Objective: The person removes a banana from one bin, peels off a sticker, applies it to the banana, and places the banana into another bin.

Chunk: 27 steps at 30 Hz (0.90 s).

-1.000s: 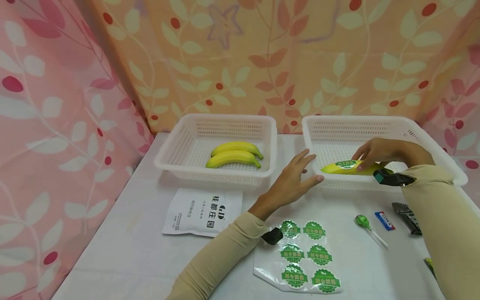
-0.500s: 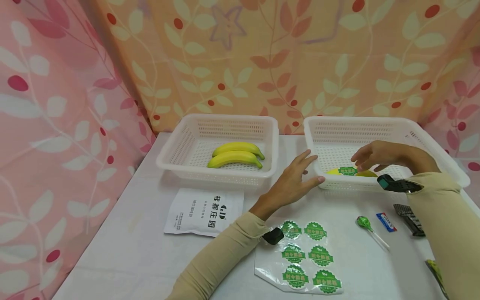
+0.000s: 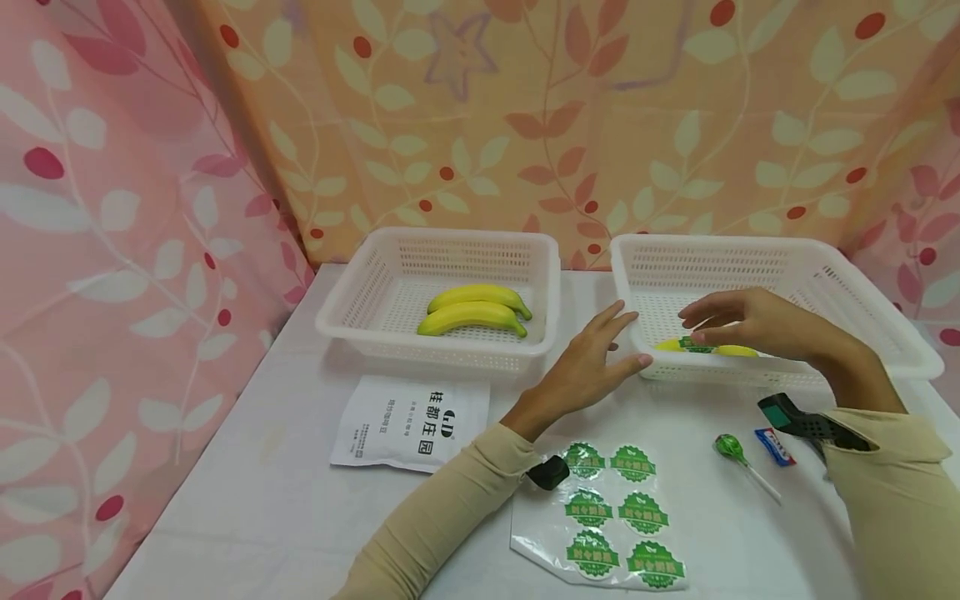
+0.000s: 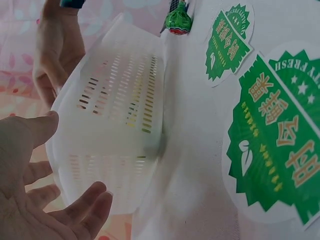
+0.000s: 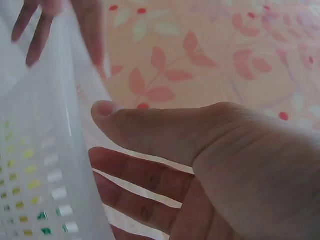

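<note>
In the head view a yellow banana [image 3: 737, 351] with a green sticker [image 3: 697, 344] lies inside the right white basket [image 3: 757, 242], partly hidden by its front wall. My right hand [image 3: 757, 321] hovers over the banana with relaxed fingers and nothing in its grasp. At that basket's front left corner is my left hand [image 3: 581, 367], fingers spread and fingertips right at the rim. The left wrist view shows the left hand [image 4: 45, 195] beside the perforated basket wall [image 4: 110, 95]. Through the slots in the right wrist view, yellow and green show next to the right hand [image 5: 190, 165].
Two bananas [image 3: 472, 317] lie in the left white basket [image 3: 438, 342]. In front are a white pouch [image 3: 412, 423] with black print and a sheet of green round stickers [image 3: 592, 508]. A green-wrapped lollipop [image 3: 729, 447] and a small blue packet [image 3: 776, 447] lie to the right.
My right hand lets go of the stickered banana, which now rests lower in the right basket. The right hand lifts slightly and its wrist comes nearer. The left hand stays at the rim.
</note>
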### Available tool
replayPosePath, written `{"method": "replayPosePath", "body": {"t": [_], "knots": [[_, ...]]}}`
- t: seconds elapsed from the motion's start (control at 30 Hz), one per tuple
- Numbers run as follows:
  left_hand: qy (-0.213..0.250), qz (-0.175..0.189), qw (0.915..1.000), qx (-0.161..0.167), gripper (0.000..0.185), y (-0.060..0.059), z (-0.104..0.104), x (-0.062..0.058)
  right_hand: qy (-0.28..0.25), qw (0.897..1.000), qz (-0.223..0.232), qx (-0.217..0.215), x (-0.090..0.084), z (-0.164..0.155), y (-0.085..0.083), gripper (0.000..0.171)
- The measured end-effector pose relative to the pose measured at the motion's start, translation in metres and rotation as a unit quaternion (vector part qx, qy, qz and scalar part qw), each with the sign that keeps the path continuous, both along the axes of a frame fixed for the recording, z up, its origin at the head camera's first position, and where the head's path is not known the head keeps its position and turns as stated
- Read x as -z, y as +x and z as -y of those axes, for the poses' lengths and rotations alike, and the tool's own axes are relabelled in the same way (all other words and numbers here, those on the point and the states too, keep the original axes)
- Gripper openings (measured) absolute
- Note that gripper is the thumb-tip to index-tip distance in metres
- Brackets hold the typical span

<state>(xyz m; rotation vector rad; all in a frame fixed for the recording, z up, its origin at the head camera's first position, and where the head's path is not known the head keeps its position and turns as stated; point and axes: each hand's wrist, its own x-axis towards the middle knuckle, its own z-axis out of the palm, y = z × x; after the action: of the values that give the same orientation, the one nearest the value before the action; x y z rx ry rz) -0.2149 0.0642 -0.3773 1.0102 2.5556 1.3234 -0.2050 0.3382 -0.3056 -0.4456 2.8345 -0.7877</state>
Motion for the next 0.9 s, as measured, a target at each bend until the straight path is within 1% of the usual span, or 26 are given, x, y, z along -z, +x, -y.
{"method": "replayPosePath", "body": {"t": [0.1, 0.23, 0.37, 0.57, 0.67, 0.77, 0.9], "knots": [[0.000, 0.001, 1.0000, 0.001, 0.070, 0.001, 0.000, 0.000, -0.018, 1.000, -0.010, -0.001, 0.002, 0.006, 0.010, 0.044], [0.000, 0.004, 1.0000, 0.002, 0.070, 0.002, 0.001, 0.000, -0.025, 1.000, -0.003, -0.009, 0.007, 0.015, 0.019, 0.043], [0.003, 0.000, 1.0000, 0.001, 0.070, 0.003, 0.000, -0.001, -0.026, 1.000, 0.002, -0.013, 0.011, 0.023, 0.023, 0.041], [0.000, 0.001, 1.0000, -0.004, 0.069, 0.010, 0.002, -0.006, -0.022, 1.000, 0.002, 0.007, 0.013, 0.027, 0.025, 0.032], [0.007, 0.003, 1.0000, -0.002, 0.066, 0.016, 0.009, -0.012, -0.025, 1.000, 0.002, 0.012, 0.014, 0.027, 0.026, 0.033], [0.023, 0.001, 0.9997, 0.010, 0.062, 0.023, 0.020, -0.022, -0.029, 0.999, 0.003, 0.015, 0.014, 0.026, 0.026, 0.033], [0.050, -0.021, 0.9983, 0.022, 0.058, 0.031, 0.040, -0.034, -0.026, 0.999, 0.003, 0.025, 0.014, 0.025, 0.028, 0.034]]}}
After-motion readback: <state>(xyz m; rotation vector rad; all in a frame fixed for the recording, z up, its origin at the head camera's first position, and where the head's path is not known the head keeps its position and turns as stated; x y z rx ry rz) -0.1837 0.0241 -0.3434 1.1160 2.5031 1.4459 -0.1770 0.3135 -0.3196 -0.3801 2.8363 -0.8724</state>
